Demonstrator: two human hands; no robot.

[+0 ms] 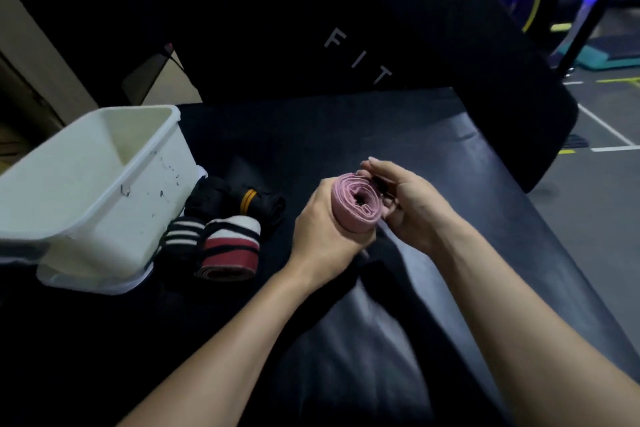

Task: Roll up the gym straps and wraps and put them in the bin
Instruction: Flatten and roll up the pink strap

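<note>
My left hand (325,236) grips a rolled pink wrap (353,204) above the black bench, its spiral end facing me. My right hand (408,201) holds the roll's right side, fingers curled over its outer edge and a dark tab. The white plastic bin (104,191) stands at the left, tilted, and looks empty. Beside it lie a red, white and black rolled wrap (230,246), a black-and-white striped wrap (181,236) and a black wrap with an orange band (242,201).
The black padded bench (450,166) runs from the back pad marked "FIT" (360,55) toward me. The gym floor (602,191) drops off at the right edge. A beige wall (31,62) is behind the bin.
</note>
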